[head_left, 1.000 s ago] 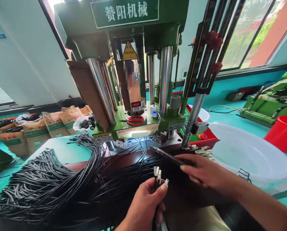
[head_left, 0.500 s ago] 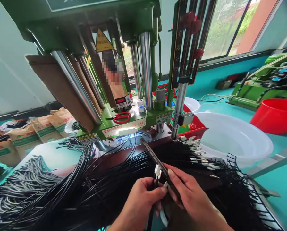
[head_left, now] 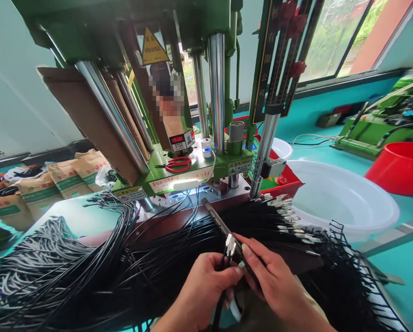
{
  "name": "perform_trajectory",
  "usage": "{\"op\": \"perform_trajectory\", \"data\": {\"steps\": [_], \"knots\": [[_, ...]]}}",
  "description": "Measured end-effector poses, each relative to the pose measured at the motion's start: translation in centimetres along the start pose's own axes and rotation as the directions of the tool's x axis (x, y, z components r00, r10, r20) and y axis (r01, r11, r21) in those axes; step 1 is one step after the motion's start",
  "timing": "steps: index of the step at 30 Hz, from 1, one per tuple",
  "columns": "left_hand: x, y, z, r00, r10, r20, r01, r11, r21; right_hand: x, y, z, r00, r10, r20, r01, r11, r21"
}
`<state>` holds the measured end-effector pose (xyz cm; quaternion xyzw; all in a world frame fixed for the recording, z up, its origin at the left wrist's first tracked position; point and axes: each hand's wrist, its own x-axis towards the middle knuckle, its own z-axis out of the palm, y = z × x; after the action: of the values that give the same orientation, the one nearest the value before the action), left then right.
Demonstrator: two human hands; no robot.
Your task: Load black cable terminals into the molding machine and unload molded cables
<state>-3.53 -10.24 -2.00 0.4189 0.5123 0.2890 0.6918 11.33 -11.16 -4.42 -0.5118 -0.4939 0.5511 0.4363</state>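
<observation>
My left hand (head_left: 209, 283) is closed around several black cables, thumb pressed against the fingers. Their silver metal connectors (head_left: 230, 244) stick up above the thumb, beside a long, narrow dark metal bar (head_left: 217, 220). My right hand (head_left: 273, 274) grips the near end of that bar, which slants away towards the machine. Another small connector (head_left: 241, 264) shows at my left thumb tip, close to the bar; whether it sits in the bar I cannot tell. Below both hands spreads a thick layer of black cables (head_left: 151, 272).
Ahead stands a green press (head_left: 151, 177) with steel columns and red-handled scissors (head_left: 177, 164) on its ledge. Connector ends of cables (head_left: 285, 216) lie at right. Beyond them are a white tub (head_left: 348, 221) and a red bucket (head_left: 400, 168). Paper sacks (head_left: 36, 193) stand at left.
The view has shifted slightly, so the press appears a little higher and further right. Both hands keep their grips, with the bar and connectors in nearly the same place.
</observation>
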Motion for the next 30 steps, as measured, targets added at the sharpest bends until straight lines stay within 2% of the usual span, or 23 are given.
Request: {"op": "perform_trajectory", "data": {"steps": [4,8,9,11,14,18,22,25,30], "knots": [[0.2,-0.2,-0.1,1.0,0.014,0.019,-0.014,1.0,-0.008,0.0,0.1,0.1,0.999,-0.032,-0.018,0.031,0.997,-0.068],[0.4,-0.1,0.1,1.0,0.013,0.027,-0.012,0.999,-0.041,0.2,0.2,0.3,0.978,-0.196,-0.079,0.176,0.962,-0.208],[0.4,-0.1,0.1,0.999,0.009,0.031,-0.007,0.998,-0.055,0.2,0.2,0.3,0.977,-0.196,-0.081,0.175,0.962,-0.211],[0.3,0.3,-0.1,1.0,0.004,0.021,-0.002,0.995,-0.101,0.0,0.0,0.3,0.993,-0.094,-0.068,0.084,0.988,-0.13],[-0.2,1.1,-0.6,0.999,0.04,-0.029,-0.044,0.988,-0.15,-0.7,-0.6,-0.1,0.998,0.052,-0.039,-0.049,0.995,0.081],[-0.6,1.9,-1.0,0.996,0.075,-0.043,-0.08,0.988,-0.135,-0.9,-1.0,-0.7,0.997,0.037,-0.065,-0.022,0.975,0.22],[-0.3,1.7,-0.6,0.996,0.083,-0.042,-0.085,0.995,-0.043,0.0,-0.4,-0.3,0.987,0.138,-0.076,-0.108,0.944,0.312],[0.0,1.5,-0.1,0.997,0.064,-0.044,-0.063,0.998,0.026,0.5,-0.1,0.0,0.986,0.152,-0.063,-0.12,0.927,0.354],[0.3,1.3,0.0,0.998,0.001,-0.069,0.001,1.0,0.031,0.3,-0.6,-0.1,0.986,0.168,-0.009,-0.153,0.915,0.374]]}}
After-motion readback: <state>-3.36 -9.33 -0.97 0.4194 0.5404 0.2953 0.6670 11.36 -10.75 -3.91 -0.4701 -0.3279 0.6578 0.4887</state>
